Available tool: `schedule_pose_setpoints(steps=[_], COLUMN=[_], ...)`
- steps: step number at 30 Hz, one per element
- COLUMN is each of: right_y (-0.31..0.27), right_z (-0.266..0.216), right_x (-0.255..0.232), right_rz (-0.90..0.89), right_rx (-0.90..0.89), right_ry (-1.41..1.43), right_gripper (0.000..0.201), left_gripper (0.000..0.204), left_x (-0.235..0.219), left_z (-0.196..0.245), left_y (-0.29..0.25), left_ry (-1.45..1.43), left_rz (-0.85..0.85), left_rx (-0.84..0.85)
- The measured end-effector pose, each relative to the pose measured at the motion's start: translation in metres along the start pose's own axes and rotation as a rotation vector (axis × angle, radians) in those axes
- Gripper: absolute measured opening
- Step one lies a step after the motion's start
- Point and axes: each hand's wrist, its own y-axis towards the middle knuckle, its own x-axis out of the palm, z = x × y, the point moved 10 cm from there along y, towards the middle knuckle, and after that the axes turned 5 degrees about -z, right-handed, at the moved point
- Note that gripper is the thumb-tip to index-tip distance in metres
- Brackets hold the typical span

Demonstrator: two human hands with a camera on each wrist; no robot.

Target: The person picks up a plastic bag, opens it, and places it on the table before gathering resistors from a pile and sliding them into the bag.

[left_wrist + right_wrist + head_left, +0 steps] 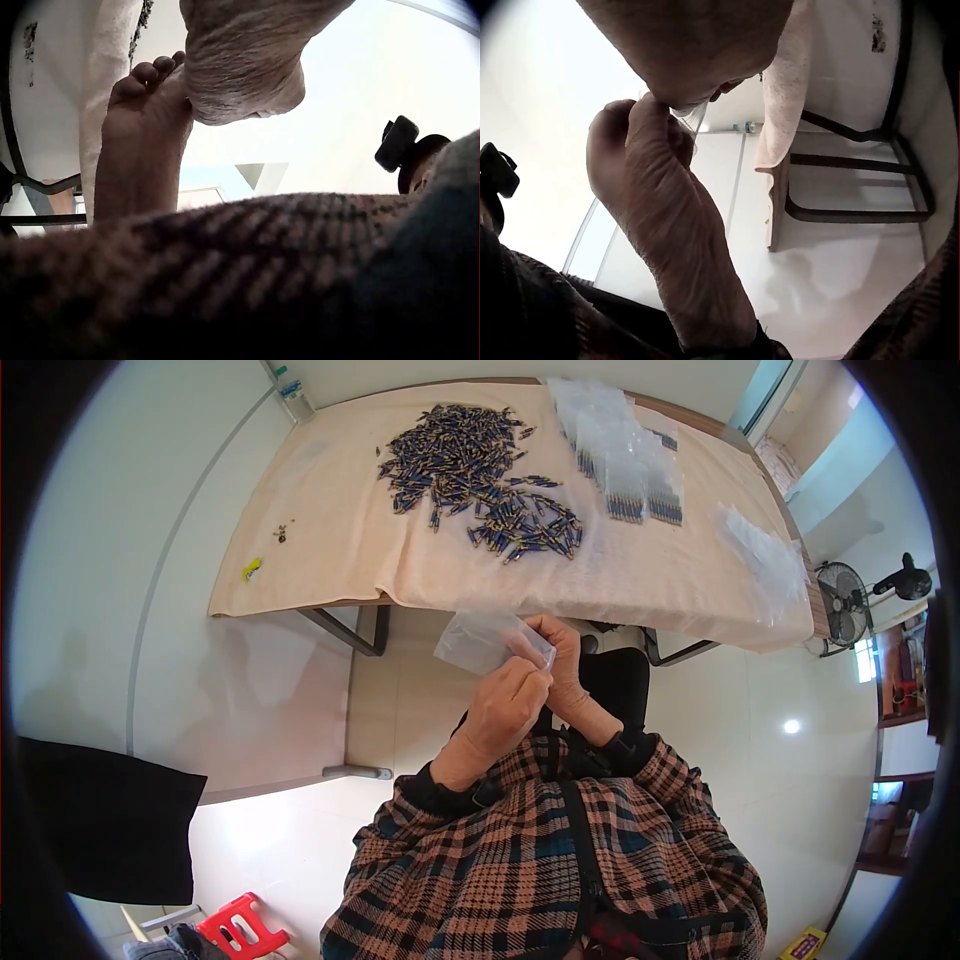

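Both hands meet in front of the torso, just off the table's front edge, at a clear plastic bag (470, 645). My left hand (503, 705) pinches the bag's near right edge with curled fingers. On the far side of that edge, my right hand (562, 660) grips the bag between thumb and fingers. The bag extends to the left from the hands, thin and flat. In the left wrist view the left hand (240, 64) fills the top, and the right hand (146, 131) stands behind it. A sliver of the bag (696, 118) shows between the hands in the right wrist view.
A cloth-covered table (330, 530) lies ahead. On it are a large pile of blue and gold pen-like pieces (450, 455), filled bags (610, 450), loose plastic bags (765, 560), a yellow packet (252, 569) and a bottle (293, 395). A fan (845, 600) stands right.
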Motion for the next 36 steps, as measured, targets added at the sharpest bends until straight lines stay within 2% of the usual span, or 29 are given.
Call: schedule_pose_setpoints(steps=[6,9,17,26,29,34,36], right_y=[0.004,0.008,0.008,0.005,0.006,0.000,-0.006], right_z=[0.018,0.010,0.008,0.007,-0.012,-0.022,-0.041], right_x=[0.000,0.000,0.001,0.003,0.003,0.001,0.000], right_rz=[-0.038,-0.036,-0.047,-0.078,-0.011,0.028,0.037], right_rx=[0.028,-0.018,0.010,-0.007,-0.150,-0.070,-0.145], right_ry=[0.098,-0.111,-0.144,-0.157,-0.211,-0.220,-0.274], right_gripper=[0.013,0.014,0.015,0.013,0.021,0.014,0.017], left_gripper=[0.018,0.024,0.026,0.027,0.024,0.020,0.018], left_x=[0.006,0.002,-0.005,-0.004,-0.008,-0.017,-0.028], left_z=[0.002,-0.006,-0.014,-0.012,-0.015,-0.031,-0.039], left_y=[0.000,-0.001,-0.005,-0.002,0.000,-0.004,-0.007], left_ry=[0.012,0.002,0.003,0.012,0.007,0.029,0.030], left_rz=[-0.038,0.001,0.077,0.068,0.086,0.122,0.179], left_rx=[0.014,-0.034,-0.099,-0.103,-0.116,-0.204,-0.264])
